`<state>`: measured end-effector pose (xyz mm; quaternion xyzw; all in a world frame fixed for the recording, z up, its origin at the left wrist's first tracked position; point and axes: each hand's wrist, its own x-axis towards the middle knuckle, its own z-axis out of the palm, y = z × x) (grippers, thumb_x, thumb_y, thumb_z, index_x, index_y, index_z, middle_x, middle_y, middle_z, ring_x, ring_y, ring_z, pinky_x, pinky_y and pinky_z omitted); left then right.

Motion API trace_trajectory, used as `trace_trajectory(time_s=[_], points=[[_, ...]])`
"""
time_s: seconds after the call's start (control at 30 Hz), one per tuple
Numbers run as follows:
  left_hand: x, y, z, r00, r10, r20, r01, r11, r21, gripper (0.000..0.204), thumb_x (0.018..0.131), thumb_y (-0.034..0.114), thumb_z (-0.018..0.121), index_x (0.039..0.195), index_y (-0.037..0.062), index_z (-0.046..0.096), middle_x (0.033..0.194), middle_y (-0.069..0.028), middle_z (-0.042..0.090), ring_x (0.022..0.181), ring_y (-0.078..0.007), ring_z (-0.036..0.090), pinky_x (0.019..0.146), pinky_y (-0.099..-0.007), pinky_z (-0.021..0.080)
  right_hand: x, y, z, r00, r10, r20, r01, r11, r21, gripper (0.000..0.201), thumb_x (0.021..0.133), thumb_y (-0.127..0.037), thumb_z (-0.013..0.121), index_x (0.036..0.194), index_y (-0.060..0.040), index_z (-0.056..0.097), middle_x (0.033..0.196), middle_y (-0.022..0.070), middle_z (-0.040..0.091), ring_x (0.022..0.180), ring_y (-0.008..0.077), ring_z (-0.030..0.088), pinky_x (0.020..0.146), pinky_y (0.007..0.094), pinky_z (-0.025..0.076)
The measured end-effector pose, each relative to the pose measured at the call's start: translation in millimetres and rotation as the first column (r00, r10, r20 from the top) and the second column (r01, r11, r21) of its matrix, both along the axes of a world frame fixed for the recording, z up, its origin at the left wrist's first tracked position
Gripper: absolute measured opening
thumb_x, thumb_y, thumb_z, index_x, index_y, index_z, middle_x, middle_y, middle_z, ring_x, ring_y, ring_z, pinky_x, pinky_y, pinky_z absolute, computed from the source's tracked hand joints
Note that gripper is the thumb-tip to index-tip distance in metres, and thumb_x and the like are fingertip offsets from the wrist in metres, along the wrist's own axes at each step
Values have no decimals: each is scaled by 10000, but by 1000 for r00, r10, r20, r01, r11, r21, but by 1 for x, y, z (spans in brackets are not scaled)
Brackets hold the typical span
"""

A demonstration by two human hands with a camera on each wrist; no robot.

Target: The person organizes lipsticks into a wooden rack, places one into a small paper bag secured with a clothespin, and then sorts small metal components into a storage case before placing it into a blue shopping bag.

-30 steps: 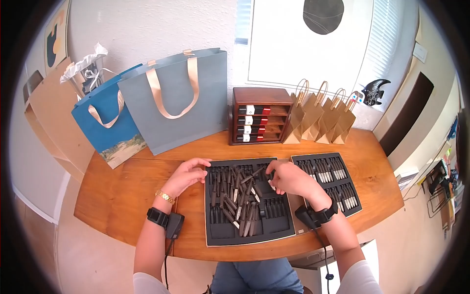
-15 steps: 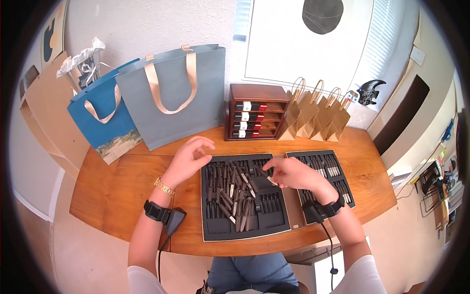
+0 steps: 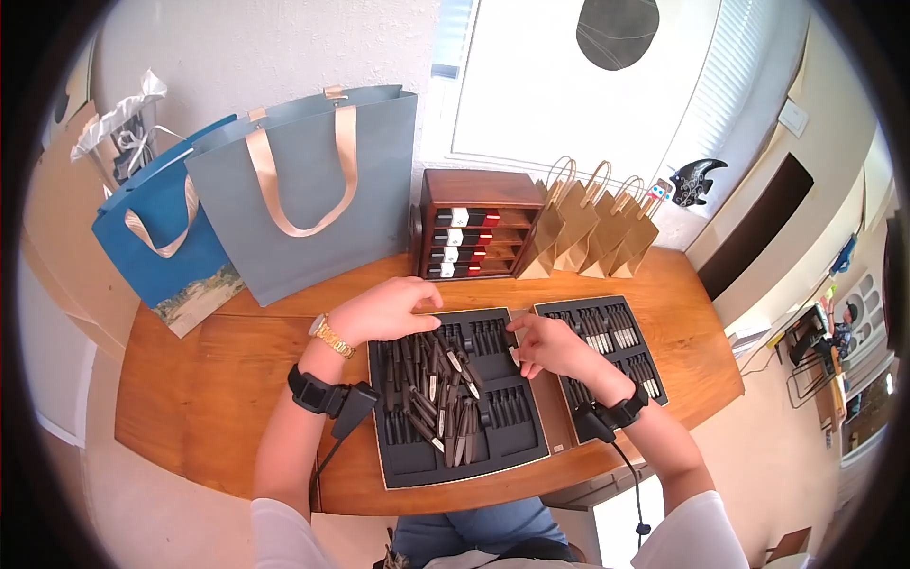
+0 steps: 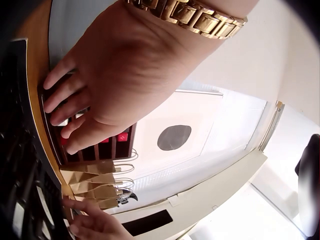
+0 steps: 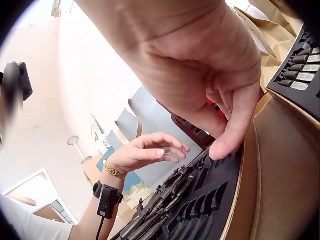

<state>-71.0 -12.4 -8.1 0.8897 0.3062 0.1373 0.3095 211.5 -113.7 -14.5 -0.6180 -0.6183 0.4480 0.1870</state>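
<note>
A black slotted tray [image 3: 512, 439] holds a loose heap of slim dark brown sticks [image 3: 431, 379], some with white labels, and others lie in rows of slots. My right hand [image 3: 559, 348] is at the tray's upper right compartment, thumb and fingers bent together around a stick whose white end [image 3: 515, 356] shows at the fingertips. Most of that stick is hidden by the hand. Over the tray's upper left corner hovers my left hand [image 3: 387, 310], fingers relaxed and holding nothing; the left wrist view shows them loosely spread.
To the right lies a second black tray [image 3: 607, 347] with labelled sticks in rows, a brown strip [image 3: 550, 408] between the two. Behind stand a wooden shelf box [image 3: 479, 190], several kraft bags [image 3: 569, 228], a grey bag [image 3: 313, 256] and a blue bag [image 3: 175, 275].
My left hand has moved right, from beside the tray's left edge to over its upper left part. The right hand has stayed near the upper right compartment with the stick. The head view has shifted.
</note>
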Motion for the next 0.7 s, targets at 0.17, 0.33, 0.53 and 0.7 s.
trace_trajectory(time_s=[0.17,0.33,0.53,0.7], points=[[-13,11,-13,997,27,-67,-23,998,67,331,886,247,707,1125,25,649,1120,-150,659,1077,-302,632,939,-389,505,-7,-1,4,995,-11,103,8,999,34,322,913,37,594,1230,87,565,720,104,672,654,160,692,597,291,582],[-15,13,-16,999,34,-18,-34,999,9,334,878,249,695,1091,-2,645,1114,-182,654,1090,-346,603,947,-411,482,-1,-1,-13,865,24,501,-269,865,424,311,862,-66,692,1164,-10,644,745,114,674,698,277,686,652,364,539],[-18,18,-29,998,20,-59,-22,999,-42,340,859,236,717,1084,-8,646,1071,-173,671,1030,-339,628,902,-402,504,-2,-3,-11,813,27,581,-356,814,460,304,838,-118,724,1135,-74,671,865,92,647,789,306,666,673,409,542],[-17,19,-30,998,19,-62,-19,1000,-9,299,831,195,733,1058,9,674,1030,-160,679,979,-336,634,867,-404,507,-8,-10,-4,680,43,732,-507,749,426,324,849,-178,722,1149,-66,673,885,85,620,775,279,670,658,374,557]])
